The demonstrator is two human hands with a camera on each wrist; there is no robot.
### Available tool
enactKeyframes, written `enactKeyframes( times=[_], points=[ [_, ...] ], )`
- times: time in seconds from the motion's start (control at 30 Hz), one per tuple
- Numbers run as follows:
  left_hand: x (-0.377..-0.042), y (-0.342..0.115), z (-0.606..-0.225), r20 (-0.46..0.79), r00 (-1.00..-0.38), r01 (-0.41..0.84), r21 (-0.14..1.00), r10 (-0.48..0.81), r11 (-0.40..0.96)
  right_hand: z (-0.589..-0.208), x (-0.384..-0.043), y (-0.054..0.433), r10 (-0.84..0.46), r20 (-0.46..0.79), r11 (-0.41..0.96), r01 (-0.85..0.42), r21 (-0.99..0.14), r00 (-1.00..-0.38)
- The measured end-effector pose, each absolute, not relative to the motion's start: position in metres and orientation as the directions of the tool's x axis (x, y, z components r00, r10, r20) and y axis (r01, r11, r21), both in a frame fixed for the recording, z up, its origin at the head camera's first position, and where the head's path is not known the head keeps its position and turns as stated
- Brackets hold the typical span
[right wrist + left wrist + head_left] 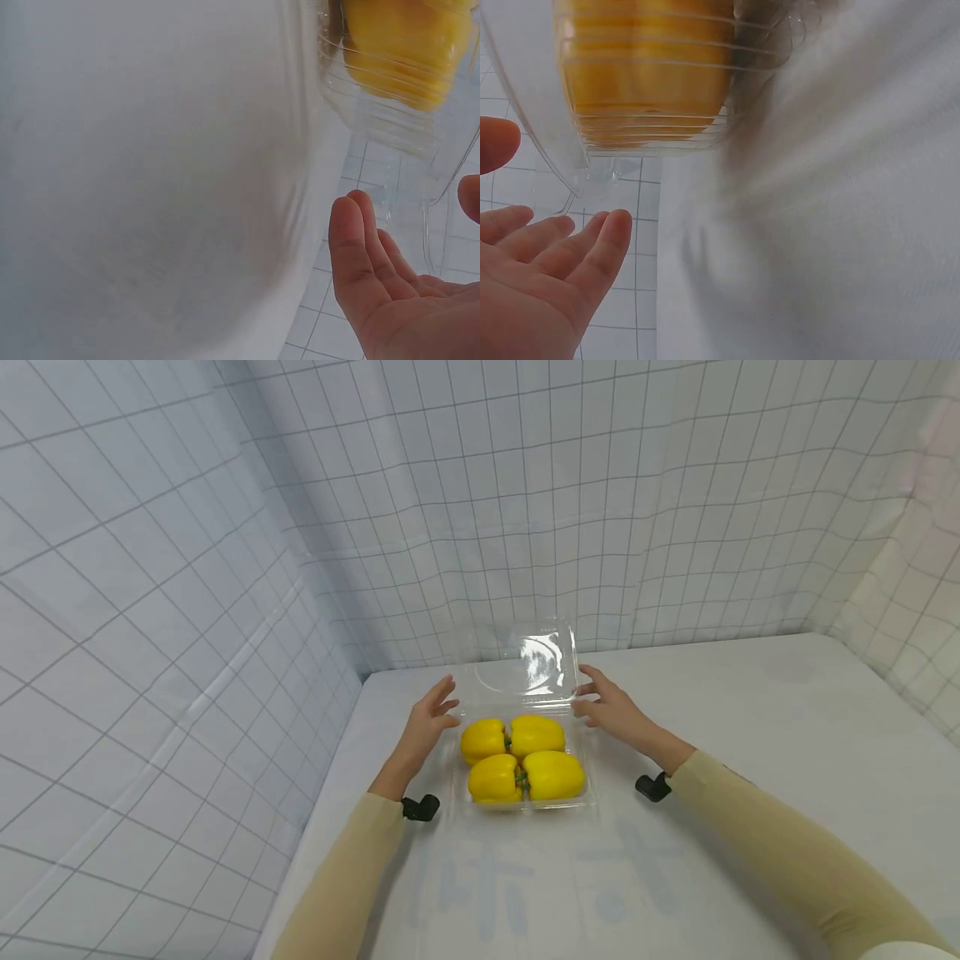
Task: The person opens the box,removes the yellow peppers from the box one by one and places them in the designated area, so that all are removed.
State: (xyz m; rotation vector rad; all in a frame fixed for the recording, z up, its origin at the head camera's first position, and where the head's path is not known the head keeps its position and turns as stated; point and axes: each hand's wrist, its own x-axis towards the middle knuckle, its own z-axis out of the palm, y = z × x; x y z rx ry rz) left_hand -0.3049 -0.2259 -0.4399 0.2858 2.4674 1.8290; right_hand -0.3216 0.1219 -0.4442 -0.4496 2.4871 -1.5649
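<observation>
Yellow bell peppers [555, 775], four of them, lie in a clear plastic container [590, 783] on the white surface [750, 710] before you. Its raised lid [513, 668] stands at twelve o'clock. Of your hands, the left hand [429, 722] reaches beside it at ten o'clock, the right hand [611, 710] at two, both spread, gripping nothing. Whether your right fingertips touch the lid is hard to tell.

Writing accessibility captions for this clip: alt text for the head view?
Four yellow bell peppers lie in a clear plastic container, its lid open behind them. A person's left hand and right hand flank it over a white table, with white grid-patterned fabric behind.
</observation>
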Motion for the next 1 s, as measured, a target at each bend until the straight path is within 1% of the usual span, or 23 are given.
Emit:
enactKeyframes(
  times=[0.37,0.57,0.77,1.0],
  points=[
    [-0.308,-0.224,-0.442,-0.035,-0.985,0.029,0.933,0.169,0.36,-0.453,-0.328,0.122,-0.336,-0.025,0.445,-0.135,-0.885,-0.942],
    [-0.31,-0.225,-0.447,-0.055,-0.987,0.009,0.918,0.15,0.397,-0.454,-0.33,0.121,-0.347,-0.051,0.462,-0.124,-0.878,-0.936],
    [-0.309,-0.226,-0.45,-0.087,-0.983,-0.018,0.923,0.164,0.385,-0.454,-0.329,0.122,-0.339,-0.12,0.486,-0.065,-0.872,-0.933],
    [-0.307,-0.225,-0.453,-0.109,-0.977,-0.036,0.932,0.185,0.361,-0.449,-0.327,0.123,-0.353,-0.167,0.495,-0.033,-0.868,-0.921]
  ],
)
